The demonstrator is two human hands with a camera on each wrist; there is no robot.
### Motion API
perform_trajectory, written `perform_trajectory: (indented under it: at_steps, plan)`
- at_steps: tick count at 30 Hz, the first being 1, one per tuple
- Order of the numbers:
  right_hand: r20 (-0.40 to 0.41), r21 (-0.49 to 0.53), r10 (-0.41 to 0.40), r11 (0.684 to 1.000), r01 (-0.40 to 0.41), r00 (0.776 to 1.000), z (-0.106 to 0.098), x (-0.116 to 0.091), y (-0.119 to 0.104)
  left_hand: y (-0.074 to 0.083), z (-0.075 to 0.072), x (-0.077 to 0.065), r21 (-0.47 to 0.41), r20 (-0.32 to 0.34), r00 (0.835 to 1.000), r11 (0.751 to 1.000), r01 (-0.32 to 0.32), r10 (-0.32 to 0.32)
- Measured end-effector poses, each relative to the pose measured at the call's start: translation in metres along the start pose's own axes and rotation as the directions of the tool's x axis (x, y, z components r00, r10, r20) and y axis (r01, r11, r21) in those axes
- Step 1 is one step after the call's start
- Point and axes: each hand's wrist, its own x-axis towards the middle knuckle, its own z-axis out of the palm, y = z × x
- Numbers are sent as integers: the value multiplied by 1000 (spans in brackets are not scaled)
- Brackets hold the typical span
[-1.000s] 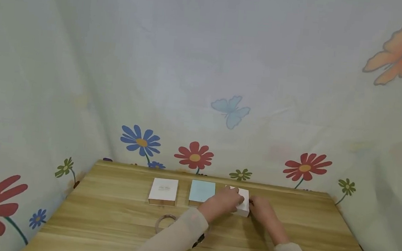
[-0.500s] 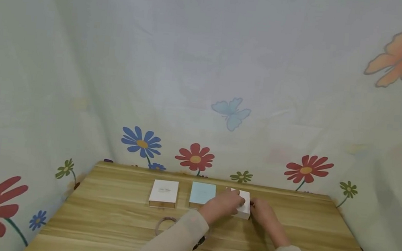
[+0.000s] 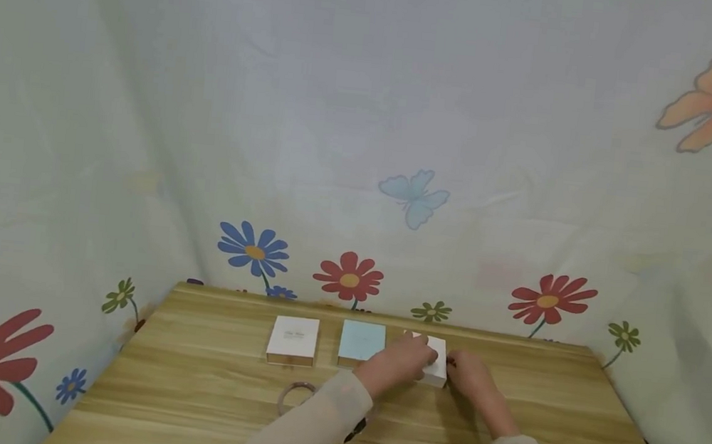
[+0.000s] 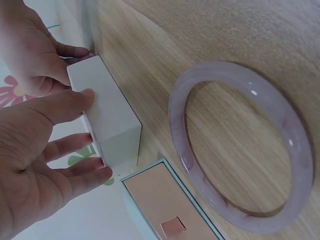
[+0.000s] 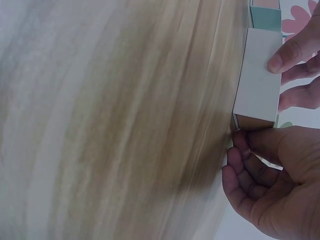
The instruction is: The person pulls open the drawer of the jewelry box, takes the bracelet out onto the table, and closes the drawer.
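A pale fabric backdrop (image 3: 289, 115) printed with flowers and butterflies rises behind a wood-grain tabletop (image 3: 188, 363). Of the two hands, the left hand (image 3: 399, 362) grips the plain white box (image 3: 434, 378), its thumb on the near side and its fingers over the top. The right hand (image 3: 476, 380) curls its fingers in, thumb and forefinger touching the box's brown end; whether they pinch anything there is hidden. This box rests on the tabletop at the right of a row of three. The lettered white box (image 3: 293, 336) at the left carries small printed lines on its lid, too blurred to read; the pale blue box (image 3: 362, 338) in the middle bears a mark too faint to make out. A glossy mauve bangle (image 4: 178, 125) lies nearer the person, partly behind the left sleeve (image 3: 311, 421) in the head view. A small tab (image 4: 173, 227) sits on the blue box's brownish side.
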Motion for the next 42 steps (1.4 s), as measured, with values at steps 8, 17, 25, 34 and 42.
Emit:
perform_trajectory:
  at_steps: [8, 17, 25, 34, 42]
  plan:
    - [-52, -50, -86, 995, 84, 995, -3, -4, 0, 0, 2, 0, 5, -10, 1000, 1000, 1, 0]
    - [-63, -68, -117, 991, 113, 991, -4, -3, 4, 0, 2, 0, -14, -25, 1000, 1000, -8, 8]
    - [-50, -100, -134, 987, 128, 990, -2, -3, 4, 0, 1, -1, -8, 5, 1000, 1000, 3, -3]
    - [-30, -108, -110, 988, 106, 993, -4, -3, 5, 1, 0, -2, -8, 1, 1000, 1000, 10, -10]
    - [-19, -98, -80, 992, 78, 997, -3, -4, 10, 1, -3, -4, 46, -8, 1000, 999, -2, 3]
